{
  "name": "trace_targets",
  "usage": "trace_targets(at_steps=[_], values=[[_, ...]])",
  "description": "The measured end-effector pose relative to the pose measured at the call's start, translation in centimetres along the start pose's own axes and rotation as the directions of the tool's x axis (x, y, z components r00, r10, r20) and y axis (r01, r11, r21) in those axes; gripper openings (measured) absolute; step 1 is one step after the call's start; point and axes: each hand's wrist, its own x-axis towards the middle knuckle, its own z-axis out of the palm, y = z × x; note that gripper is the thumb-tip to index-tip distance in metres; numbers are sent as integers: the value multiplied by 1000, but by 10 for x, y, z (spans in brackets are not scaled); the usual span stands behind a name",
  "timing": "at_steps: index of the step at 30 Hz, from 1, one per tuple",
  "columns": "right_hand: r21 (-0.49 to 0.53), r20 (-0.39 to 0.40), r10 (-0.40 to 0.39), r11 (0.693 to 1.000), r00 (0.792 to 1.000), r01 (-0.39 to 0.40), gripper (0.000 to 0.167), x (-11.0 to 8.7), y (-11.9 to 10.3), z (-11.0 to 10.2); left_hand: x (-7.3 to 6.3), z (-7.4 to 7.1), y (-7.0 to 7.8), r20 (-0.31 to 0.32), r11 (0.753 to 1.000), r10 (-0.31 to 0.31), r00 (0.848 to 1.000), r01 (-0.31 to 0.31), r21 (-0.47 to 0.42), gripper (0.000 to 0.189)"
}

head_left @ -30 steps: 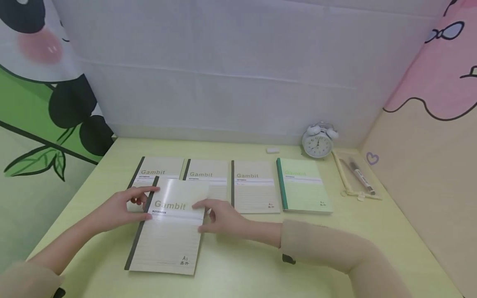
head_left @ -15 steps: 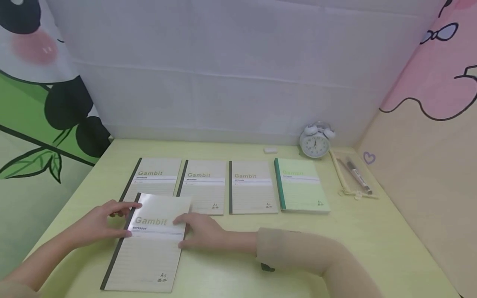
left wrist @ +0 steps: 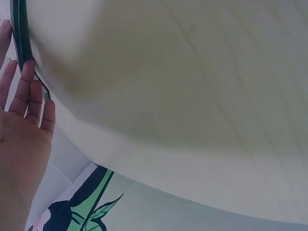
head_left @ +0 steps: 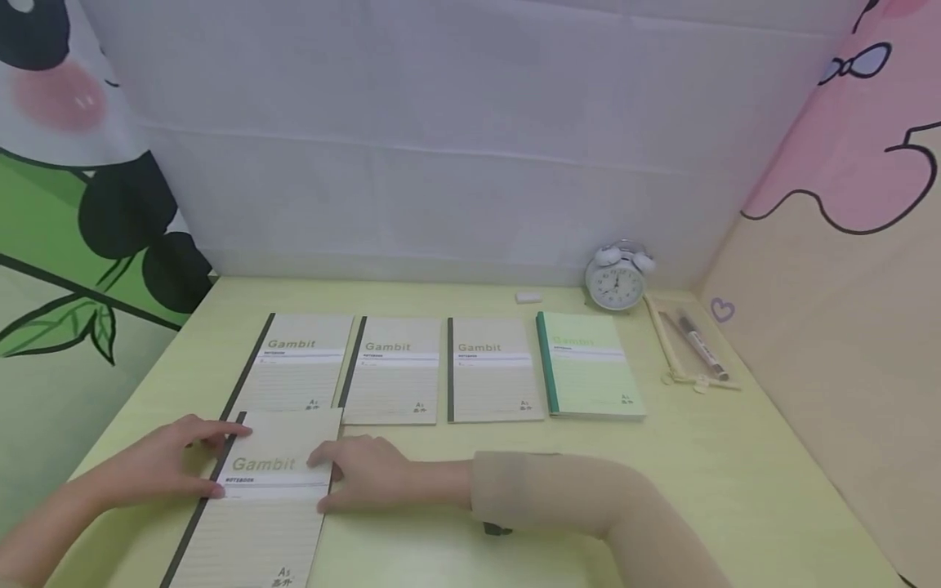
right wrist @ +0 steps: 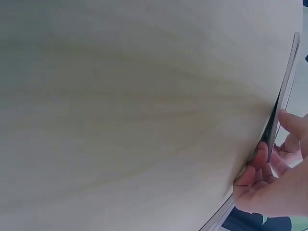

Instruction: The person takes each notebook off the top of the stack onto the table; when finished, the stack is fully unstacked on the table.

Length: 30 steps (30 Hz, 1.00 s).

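Note:
A white "Gambit" notebook (head_left: 268, 523) with a dark spine is gripped between both hands at the near left of the table. My left hand (head_left: 158, 465) holds its spine edge, index fingertip and thumb tip showing on the cover. On the opposite edge, my right hand (head_left: 375, 472) pinches it. The left wrist view shows the left hand (left wrist: 26, 125) at the dark spine (left wrist: 20, 33). In the right wrist view the right hand (right wrist: 274, 185) grips the notebook's edge (right wrist: 288, 77), slightly lifted off the table. The notebook's lower end runs out of the head view.
Behind stand in a row three white notebooks (head_left: 297, 376), (head_left: 393, 380), (head_left: 496, 380) and a green notebook stack (head_left: 595, 376), all lying flat. Farther back are an eraser (head_left: 528, 298) and alarm clock (head_left: 617, 282). A mesh pouch (head_left: 676, 363) with a marker (head_left: 702, 347) lies right.
Both hands have moved the held notebook left and toward the near edge. The notebooks in the row, partly covered before, now show more fully.

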Motion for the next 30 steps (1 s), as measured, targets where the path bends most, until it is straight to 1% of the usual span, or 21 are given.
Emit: trace_targets(at_steps=[2, 4, 8, 12, 15, 17, 22, 26, 29, 30], values=[[-23, 10, -8, 1000, 1000, 8, 55, 2, -4, -1, -2, -3, -3, -3, 1000, 11, 1000, -11, 3, 77], [-46, 21, -15, 999, 1000, 16, 54, 4, -8, -1, -4, -5, -5, 7, 1000, 13, 1000, -13, -2, 76], [-86, 55, -27, 996, 998, 32, 53, 4, -15, 1, -11, -6, -8, 56, 1000, 9, 998, -8, -13, 75], [-111, 78, -32, 993, 996, 41, 53, 2, -22, 2, -18, -4, -13, 54, 1000, 28, 998, -28, 1, 73], [-130, 80, -38, 990, 996, 48, 53, 2, -25, 0, -20, -4, -16, 22, 998, 57, 998, -57, 17, 72], [-139, 87, -43, 989, 995, 55, 54, 2, -25, -1, -20, -4, -17, 17, 997, 72, 997, -72, 23, 71], [-151, 116, -85, 983, 990, 103, 57, 3, -18, -1, -17, -6, -18, -13, 991, 127, 992, -126, 48, 68], [-103, 124, -126, 985, 984, 139, 58, 2, -10, -4, -12, -12, -13, -97, 984, 175, 980, -170, 60, 65], [-54, 118, -154, 985, 981, 161, 59, -3, -6, -15, -5, -19, -6, -139, 982, 185, 973, -177, 71, 66], [-40, 114, -161, 985, 980, 166, 59, -6, -4, -21, -3, -22, -3, -143, 982, 183, 973, -174, 72, 67]])
